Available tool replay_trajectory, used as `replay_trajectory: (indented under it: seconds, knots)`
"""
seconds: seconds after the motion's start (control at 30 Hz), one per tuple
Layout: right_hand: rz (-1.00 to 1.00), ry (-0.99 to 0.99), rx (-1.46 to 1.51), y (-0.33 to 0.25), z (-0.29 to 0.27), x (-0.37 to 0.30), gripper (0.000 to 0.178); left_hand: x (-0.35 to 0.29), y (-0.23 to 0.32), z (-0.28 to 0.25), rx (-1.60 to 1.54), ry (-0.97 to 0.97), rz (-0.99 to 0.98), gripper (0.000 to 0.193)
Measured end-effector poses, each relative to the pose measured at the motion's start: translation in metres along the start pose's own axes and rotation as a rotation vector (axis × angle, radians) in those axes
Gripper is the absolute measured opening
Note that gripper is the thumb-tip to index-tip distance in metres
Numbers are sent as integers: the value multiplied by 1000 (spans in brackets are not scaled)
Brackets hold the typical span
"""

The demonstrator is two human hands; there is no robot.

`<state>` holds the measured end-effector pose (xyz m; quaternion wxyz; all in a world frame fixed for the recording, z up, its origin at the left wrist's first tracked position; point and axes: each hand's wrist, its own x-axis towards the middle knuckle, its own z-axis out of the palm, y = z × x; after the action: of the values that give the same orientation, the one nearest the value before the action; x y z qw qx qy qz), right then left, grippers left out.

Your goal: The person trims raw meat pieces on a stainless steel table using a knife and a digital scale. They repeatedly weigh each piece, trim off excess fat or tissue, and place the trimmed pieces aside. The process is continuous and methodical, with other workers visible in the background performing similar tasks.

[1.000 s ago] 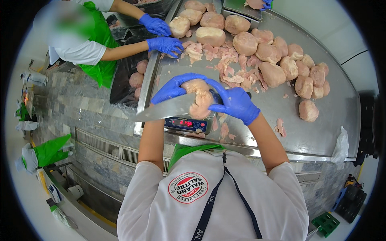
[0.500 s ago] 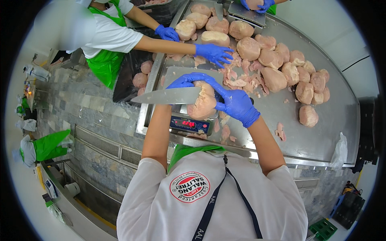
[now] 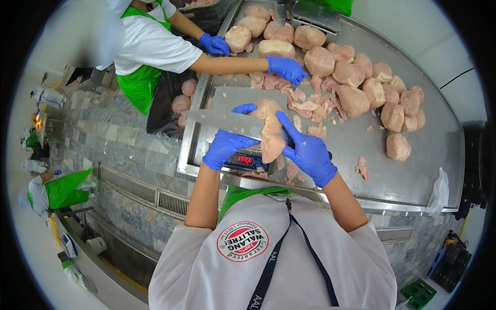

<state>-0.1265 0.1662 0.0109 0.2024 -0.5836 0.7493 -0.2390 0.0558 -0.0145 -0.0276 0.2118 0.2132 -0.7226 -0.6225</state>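
Over the weighing scale (image 3: 247, 160), my left hand (image 3: 227, 147), in a blue glove, grips a pale pink piece of meat (image 3: 271, 132), its fingers on the far side and its thumb near. My right hand (image 3: 310, 155), also gloved, presses thumb and forefinger against the meat's right side. A wide knife blade (image 3: 222, 122) points left, its right end hidden by the meat. A dark end, apparently the knife's handle, shows beside my right palm; the grip itself is hidden. Meat trimmings (image 3: 315, 106) lie just beyond my hands.
Several rounded meat pieces (image 3: 354, 101) cover the far and right parts of the steel table (image 3: 418, 175). At the far left, a co-worker's gloved hand (image 3: 287, 70) reaches over the trimmings. A dark-lined bin (image 3: 165, 111) with meat stands left; a plastic bag (image 3: 438, 194) hangs at the right edge.
The meat has turned upright between my hands, and my left hand has come round to its near left side. The co-worker's reaching hand has moved right. Another person's hands at the top have left view.
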Motion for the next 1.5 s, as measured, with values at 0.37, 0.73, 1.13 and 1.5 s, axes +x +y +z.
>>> replay_trajectory:
  seconds: [0.37, 0.73, 1.13, 1.5]
  knots:
    - [-25, -93, -178, -13, -24, 39, 69, 6, -6, 5, -202, -48, -259, 69]
    - [384, 86, 947, 121, 10, -8, 55, 33, -2, -17, -120, -119, -15, 81]
    - [111, 194, 587, 37, 54, 3, 77, 14, 3, 40, 237, 95, -114, 122]
    - [133, 62, 241, 41, 44, -19, 91, 12, 10, 34, 206, 27, 36, 94]
